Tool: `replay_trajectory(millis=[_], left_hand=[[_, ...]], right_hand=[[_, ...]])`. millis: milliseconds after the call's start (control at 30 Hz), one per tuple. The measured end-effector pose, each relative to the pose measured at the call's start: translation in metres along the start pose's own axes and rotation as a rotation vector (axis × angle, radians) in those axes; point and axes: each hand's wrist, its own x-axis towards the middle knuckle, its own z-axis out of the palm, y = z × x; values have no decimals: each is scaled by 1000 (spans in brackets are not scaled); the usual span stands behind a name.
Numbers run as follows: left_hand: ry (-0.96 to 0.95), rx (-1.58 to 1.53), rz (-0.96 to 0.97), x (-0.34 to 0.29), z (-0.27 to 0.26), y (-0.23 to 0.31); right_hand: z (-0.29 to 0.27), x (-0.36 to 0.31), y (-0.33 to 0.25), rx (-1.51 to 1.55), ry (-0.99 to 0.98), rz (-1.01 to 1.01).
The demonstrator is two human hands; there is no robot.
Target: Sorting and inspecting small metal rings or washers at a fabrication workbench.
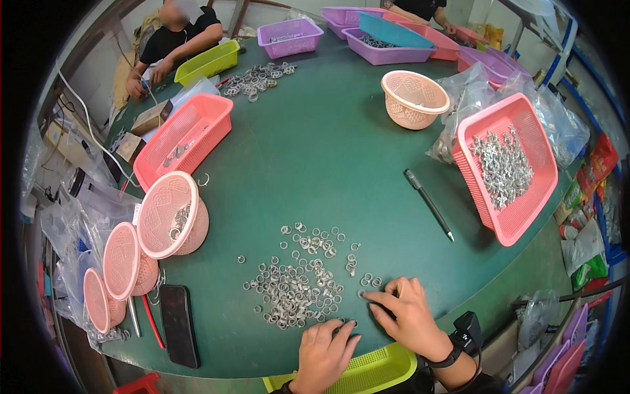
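Both hands [323, 354] [408, 318] palm-down, loosely bent

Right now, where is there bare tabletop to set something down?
The widest patch lies mid-table, between ring pile, pen and peach bowl. A smaller one separates the pile from the black phone. Crowded: the left edge, with round baskets, and the pile's near right side, with left hand and right hand.

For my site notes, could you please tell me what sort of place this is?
Probably a small-parts workshop: metal rings in a pile, a pink basket of silvery pieces, and another person at the same table.
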Motion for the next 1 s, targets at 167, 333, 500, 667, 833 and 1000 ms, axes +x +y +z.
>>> replay_trajectory(millis=[167, 333, 500, 667, 833, 1000], left_hand=[[-10, -13, 27, -3, 4, -7], [27, -70, 56, -4, 3, -9], [114, -138, -42, -15, -16, -6], [158, -104, -97, -14, -15, -12], [87, -80, -160, -14, -11, -9], [78, 1, -183, -9, -6, -9]], right_hand=[[-4, -1, 2, 79, 106, 122], [7, 7, -5, 41, 29, 20], [-4, -2, 4, 54, 62, 97], [4, 0, -3, 4, 32, 27], [-4, -1, -4, 42, 50, 78], [3, -8, -13, 128, -26, 34]])
